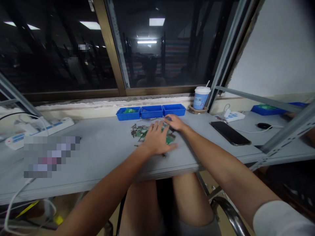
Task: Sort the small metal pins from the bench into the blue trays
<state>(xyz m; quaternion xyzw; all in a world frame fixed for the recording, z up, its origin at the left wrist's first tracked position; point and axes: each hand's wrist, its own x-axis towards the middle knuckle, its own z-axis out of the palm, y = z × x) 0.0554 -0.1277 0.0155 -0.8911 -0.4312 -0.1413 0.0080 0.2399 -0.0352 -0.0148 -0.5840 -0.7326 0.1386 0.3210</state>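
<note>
My left hand (157, 139) lies palm down, fingers stretched out and thumb apart, over a loose pile on the grey table (98, 150). Small metal pieces that look like screws (135, 131) stick out to the left of it. Flat green pieces (169, 139) show beside its fingers, their kind too blurred to tell. At the pile's far right edge rests my right hand (176, 122), fingers loosely bent and apart, with nothing visible in it. Both hands cover part of the pile.
Behind the pile stand three blue trays (152, 114); the left one holds something green. A lidded blue cup (200, 98) with a straw stands at the back right. A black phone (230, 132) lies right, near a metal post (283, 132). Power strips (59, 126) sit left and right.
</note>
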